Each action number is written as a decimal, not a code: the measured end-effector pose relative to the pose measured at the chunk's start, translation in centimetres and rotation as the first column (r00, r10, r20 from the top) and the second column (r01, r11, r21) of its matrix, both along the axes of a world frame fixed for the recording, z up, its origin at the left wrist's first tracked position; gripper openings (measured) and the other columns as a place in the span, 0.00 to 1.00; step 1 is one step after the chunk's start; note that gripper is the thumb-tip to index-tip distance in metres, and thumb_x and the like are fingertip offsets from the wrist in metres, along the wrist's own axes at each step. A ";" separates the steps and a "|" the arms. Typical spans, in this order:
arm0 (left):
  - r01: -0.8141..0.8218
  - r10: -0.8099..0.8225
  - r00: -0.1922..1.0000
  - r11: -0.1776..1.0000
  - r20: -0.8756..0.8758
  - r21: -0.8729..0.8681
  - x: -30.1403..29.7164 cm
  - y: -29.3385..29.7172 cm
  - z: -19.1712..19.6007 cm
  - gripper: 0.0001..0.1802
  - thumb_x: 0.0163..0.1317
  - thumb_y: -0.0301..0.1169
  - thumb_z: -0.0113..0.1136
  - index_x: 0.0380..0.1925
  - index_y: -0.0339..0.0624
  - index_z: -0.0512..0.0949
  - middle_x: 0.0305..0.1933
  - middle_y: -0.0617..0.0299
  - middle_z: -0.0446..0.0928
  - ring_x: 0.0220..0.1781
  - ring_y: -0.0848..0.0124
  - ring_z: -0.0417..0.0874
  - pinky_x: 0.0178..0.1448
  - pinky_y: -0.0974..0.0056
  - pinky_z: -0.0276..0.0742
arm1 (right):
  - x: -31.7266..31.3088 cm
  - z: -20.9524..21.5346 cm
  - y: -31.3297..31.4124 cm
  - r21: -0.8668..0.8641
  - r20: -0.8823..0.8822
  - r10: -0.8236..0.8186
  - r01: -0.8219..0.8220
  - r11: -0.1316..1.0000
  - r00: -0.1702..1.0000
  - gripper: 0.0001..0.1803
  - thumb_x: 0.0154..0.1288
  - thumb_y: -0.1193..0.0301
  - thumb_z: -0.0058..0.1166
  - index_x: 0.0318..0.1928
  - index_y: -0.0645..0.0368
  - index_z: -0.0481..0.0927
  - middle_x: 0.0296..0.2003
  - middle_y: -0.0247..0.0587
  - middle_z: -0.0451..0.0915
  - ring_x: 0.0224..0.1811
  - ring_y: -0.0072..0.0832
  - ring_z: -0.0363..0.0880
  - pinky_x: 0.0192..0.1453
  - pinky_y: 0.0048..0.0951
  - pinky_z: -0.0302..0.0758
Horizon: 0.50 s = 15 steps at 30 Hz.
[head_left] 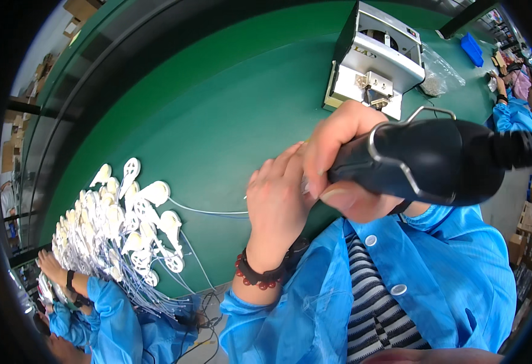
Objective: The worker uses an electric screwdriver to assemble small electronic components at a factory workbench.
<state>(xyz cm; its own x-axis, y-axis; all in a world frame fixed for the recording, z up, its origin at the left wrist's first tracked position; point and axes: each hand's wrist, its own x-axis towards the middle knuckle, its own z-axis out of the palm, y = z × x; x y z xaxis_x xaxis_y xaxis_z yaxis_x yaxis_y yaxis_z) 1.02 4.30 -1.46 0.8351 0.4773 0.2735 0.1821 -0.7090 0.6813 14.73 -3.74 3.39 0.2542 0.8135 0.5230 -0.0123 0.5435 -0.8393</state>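
My right hand is wrapped round the black electric screwdriver, which has a wire hanging loop and a ribbed cable end to the right. Its tip is hidden behind my hands. My left hand lies low over the green table, fingers bent and closed against my right hand. A small pale bit shows between the two hands; what my left fingers grip is mostly covered. One thin white cable runs from a round white plastic part toward my left hand.
To the left a heap of white plastic parts with cables covers the green table. A box-shaped machine stands at the back, beside a clear bag and a blue tray. Co-workers' hands and sleeves flank me.
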 end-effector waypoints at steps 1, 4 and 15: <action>0.022 -0.018 0.998 0.998 -0.064 0.063 0.1 0.2 0.2 0.32 0.41 0.35 0.74 0.51 0.44 0.79 0.54 0.61 0.81 0.46 0.63 0.82 0.47 0.60 0.75 | -0.2 0.6 -0.3 0.014 -0.005 0.010 -0.010 1.000 1.000 0.21 0.64 0.64 0.66 0.44 0.62 0.69 0.31 0.40 0.80 0.33 0.24 0.80 0.37 0.24 0.76; -0.017 0.026 0.995 0.996 -0.097 0.089 0.0 0.4 -1.1 0.34 0.42 0.39 0.75 0.53 0.44 0.77 0.54 0.61 0.80 0.47 0.62 0.81 0.47 0.58 0.74 | 0.8 1.1 -2.1 0.041 -0.054 -0.023 0.025 0.999 0.998 0.21 0.63 0.59 0.66 0.42 0.59 0.69 0.27 0.37 0.77 0.26 0.24 0.75 0.30 0.26 0.73; -0.047 0.048 0.999 0.994 -0.011 0.095 -2.2 -0.3 0.8 0.36 0.46 0.37 0.75 0.57 0.39 0.74 0.53 0.54 0.76 0.53 0.55 0.77 0.56 0.54 0.74 | 5.8 0.2 -6.0 -0.139 0.023 -0.300 0.300 0.944 0.954 0.15 0.66 0.68 0.60 0.42 0.59 0.67 0.27 0.39 0.73 0.25 0.22 0.71 0.30 0.22 0.70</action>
